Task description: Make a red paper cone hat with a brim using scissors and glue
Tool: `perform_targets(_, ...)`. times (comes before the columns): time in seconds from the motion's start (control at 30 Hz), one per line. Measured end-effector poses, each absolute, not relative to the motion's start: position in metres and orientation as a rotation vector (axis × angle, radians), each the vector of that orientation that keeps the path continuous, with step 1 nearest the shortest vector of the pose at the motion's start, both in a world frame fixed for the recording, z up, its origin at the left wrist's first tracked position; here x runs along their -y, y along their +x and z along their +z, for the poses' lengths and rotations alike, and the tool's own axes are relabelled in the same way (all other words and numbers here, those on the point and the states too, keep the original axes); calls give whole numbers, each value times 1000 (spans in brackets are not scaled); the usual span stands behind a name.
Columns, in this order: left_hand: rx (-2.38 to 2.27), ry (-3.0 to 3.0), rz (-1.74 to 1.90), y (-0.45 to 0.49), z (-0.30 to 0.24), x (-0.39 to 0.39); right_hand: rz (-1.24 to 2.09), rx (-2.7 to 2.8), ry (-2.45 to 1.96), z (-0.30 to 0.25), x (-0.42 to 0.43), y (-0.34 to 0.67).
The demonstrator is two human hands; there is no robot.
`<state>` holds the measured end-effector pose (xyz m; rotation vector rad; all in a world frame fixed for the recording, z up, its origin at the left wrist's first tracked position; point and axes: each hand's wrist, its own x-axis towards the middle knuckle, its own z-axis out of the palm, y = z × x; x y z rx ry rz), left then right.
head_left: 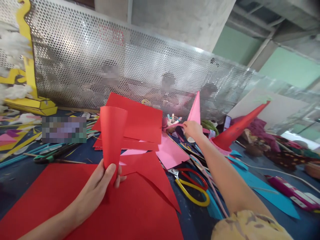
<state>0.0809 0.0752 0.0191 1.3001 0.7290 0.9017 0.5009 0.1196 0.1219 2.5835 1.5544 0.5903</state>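
My left hand (106,178) is wrapped round the lower part of a rolled red paper cone (113,136), wide end up, above large red paper sheets (75,200). Stretched forward, my right hand (193,130) closes its fingers at the base of a pink paper cone hat (195,108) with a flat pink rim; the exact fingertip contact is partly hidden. Scissors with red and yellow handles (192,190) lie between my arms. A pink paper sheet (172,153) rests beyond them, beside a stack of red sheets (140,120).
A red cone hat with a pink rim (237,130) stands at the right, near blue paper (270,196) and a magenta tool or case (292,191). At left are a yellow cardboard structure (30,80) and green-black scissors (55,156). A perforated metal screen (82,56) closes off the back.
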Motion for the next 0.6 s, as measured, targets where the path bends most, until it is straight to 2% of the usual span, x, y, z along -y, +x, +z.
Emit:
perform_targets(0.2, -715, 1266, 913, 81, 15, -76, 509, -1604, 2576, 113, -118, 491)
perform_targets(0.43, -709, 1241, 927, 83, 17, -75, 132, -1832, 2357, 104, -110, 485)
perform_targets(0.6, -693, 1224, 924, 83, 12, -76, 26, -1779, 2341, 86, -111, 478)
